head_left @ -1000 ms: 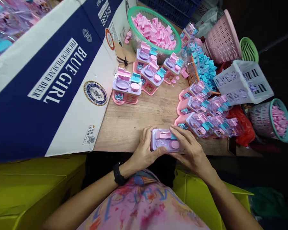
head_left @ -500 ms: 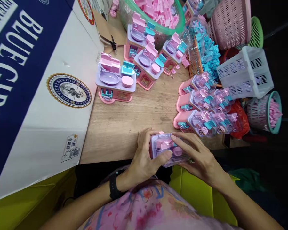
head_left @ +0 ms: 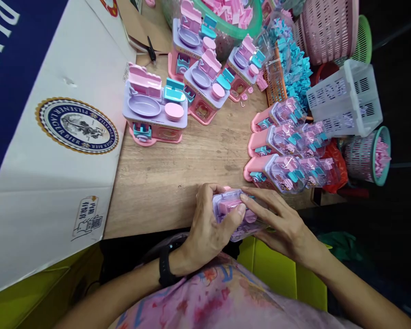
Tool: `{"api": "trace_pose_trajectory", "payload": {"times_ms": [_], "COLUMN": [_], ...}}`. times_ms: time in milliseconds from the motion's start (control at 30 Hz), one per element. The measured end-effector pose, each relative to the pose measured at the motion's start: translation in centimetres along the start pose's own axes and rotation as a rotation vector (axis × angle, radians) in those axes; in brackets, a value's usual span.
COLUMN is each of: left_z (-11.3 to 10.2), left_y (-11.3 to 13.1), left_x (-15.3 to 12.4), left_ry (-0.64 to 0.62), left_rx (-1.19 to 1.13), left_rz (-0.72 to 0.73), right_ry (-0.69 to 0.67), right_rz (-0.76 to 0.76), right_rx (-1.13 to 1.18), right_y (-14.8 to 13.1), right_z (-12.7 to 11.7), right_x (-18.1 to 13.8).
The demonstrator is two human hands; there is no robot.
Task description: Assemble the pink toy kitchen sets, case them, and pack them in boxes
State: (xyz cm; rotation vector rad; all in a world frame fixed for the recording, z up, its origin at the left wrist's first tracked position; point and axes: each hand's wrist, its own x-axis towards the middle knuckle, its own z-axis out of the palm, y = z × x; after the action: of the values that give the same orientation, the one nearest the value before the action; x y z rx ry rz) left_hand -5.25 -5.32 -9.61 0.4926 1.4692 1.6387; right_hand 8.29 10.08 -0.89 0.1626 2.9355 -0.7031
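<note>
Between my two hands, over the table's near edge, is a pink and lilac toy kitchen unit with a clear plastic cover on its top. My left hand wraps its left side, thumb pressed on the cover. The fingers of my right hand close on the right side and top edge of the cover. My palms and fingers hide the unit's lower part. To the left stand several toy kitchen units without covers, each with a sink and a turquoise part. On the right are rows of covered toy units.
A large white and blue carton borders the left. At the back are a green-rimmed basket of pink pieces, an orange basket and turquoise parts. A white crate stands right. A black tool lies back left.
My view has shifted a little, so the table things sit further left and higher. My left thumb has moved slightly up on the cover; both hands keep hold of the toy unit.
</note>
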Motion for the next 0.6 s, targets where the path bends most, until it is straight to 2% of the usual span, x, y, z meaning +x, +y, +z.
{"api": "trace_pose_trajectory", "payload": {"times_ms": [100,167,233,333,433,500,600], "left_z": [0.7,1.0,1.2,1.3,1.2,1.2,1.2], "left_y": [-0.2,-0.4,-0.7,-1.0,-1.3,-1.4,-1.4], "left_x": [-0.3,-0.5,-0.7,-0.9,-1.0,-1.0,-1.0], "left_ry": [0.065,0.091,0.108,0.113,0.108,0.091,0.060], "left_rx": [-0.044,-0.057,-0.064,-0.055,-0.027,-0.043,-0.082], "left_rz": [0.011,0.013,0.024,0.040,0.045,0.047,0.062], "right_ry": [-0.011,-0.045,-0.001,0.182,0.128,0.086,0.138], "right_rz": [0.015,0.081,0.272,0.716,1.078,1.212,1.261], "right_rx": [0.076,0.208,0.410,0.775,1.158,1.316,1.361], "right_y": [0.2,0.4,0.8,1.1,0.7,0.2,-0.4], "right_z": [-0.8,-1.1,-1.0,0.3,1.5,1.7,1.6], "right_x": [0.1,0.4,1.1,3.0,5.0,6.0,6.6]}}
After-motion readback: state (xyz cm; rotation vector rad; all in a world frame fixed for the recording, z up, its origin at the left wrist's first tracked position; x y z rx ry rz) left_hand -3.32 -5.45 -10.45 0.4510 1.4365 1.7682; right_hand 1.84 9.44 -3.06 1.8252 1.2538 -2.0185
